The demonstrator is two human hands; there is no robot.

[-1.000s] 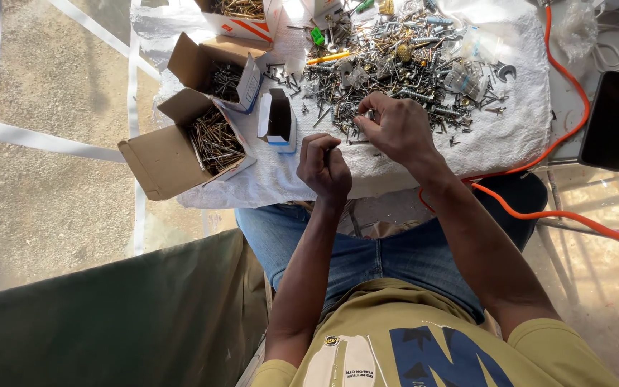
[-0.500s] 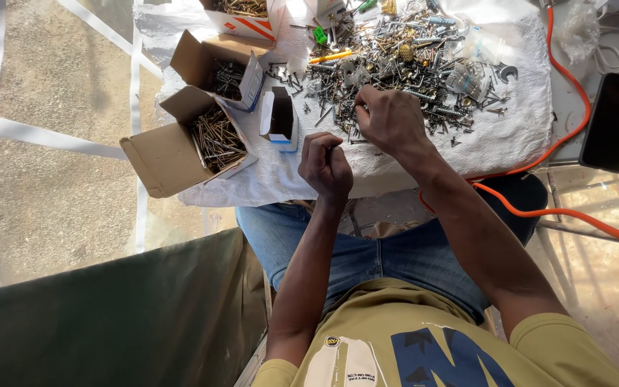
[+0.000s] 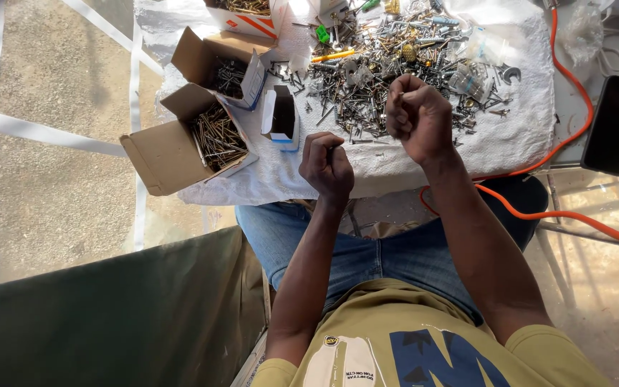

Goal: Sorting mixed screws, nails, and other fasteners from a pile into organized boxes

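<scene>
Screws (image 3: 388,68) and mixed fasteners lie heaped on the white towel (image 3: 517,136), spread thin so each piece can be seen and picked out; that's our guess for the layout. We use the towel as landmark.

Our right hand (image 3: 418,118) hovers over the pile's near edge, fingers curled tight into a loose fist, thumb against the forefinger; looks like it pinches sth small, but we can't tell what. Our left hand (image 3: 326,165) sits at the towel's near edge, also closed, w/ a thin screw or nail (image 3: 338,147) poking from the fingertips, prob. held up for a closer look.

Boxes at the towel's left end: we count 3 open cardboard boxes — nearest one (image 3: 180,140) full of long brownish screws, a second (image 3: 220,61) behind it w/ darker screws, a third (image 3: 248,14) at the far edge, only partly in view. Flaps stay open for easy dropping-in, we judge. 1 small white-and-blue box (image 3: 281,116) stands between the boxes and the pile.

Off the towel's right end: 1 black phone (image 3: 616,123), face up, and 1 orange cable (image 3: 574,136) looping round that end and under it.
</scene>
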